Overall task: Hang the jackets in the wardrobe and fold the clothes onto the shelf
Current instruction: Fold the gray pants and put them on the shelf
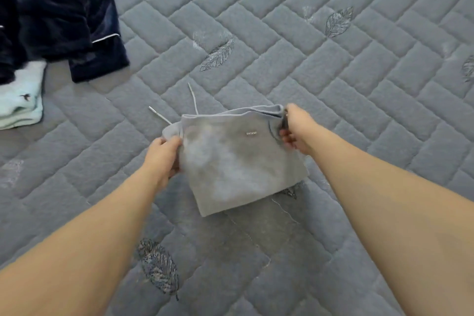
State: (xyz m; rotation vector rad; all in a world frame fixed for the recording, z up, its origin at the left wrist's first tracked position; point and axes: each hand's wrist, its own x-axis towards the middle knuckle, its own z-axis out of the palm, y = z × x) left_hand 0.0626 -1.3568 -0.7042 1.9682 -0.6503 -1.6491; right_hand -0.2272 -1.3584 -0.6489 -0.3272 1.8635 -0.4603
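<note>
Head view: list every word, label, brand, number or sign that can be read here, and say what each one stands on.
Small white label on the folded grey garment, near its upper right: lettering there, too small and blurred to read.
Small dark bird-like motif on the pale mint cloth: a picture, not text.
Leaf embroidery on the grey quilt: no words.
Nothing else carries text.

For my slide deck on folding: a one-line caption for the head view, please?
Both hands, left and right, grip a folded grey garment over a quilted bed cover.
</note>
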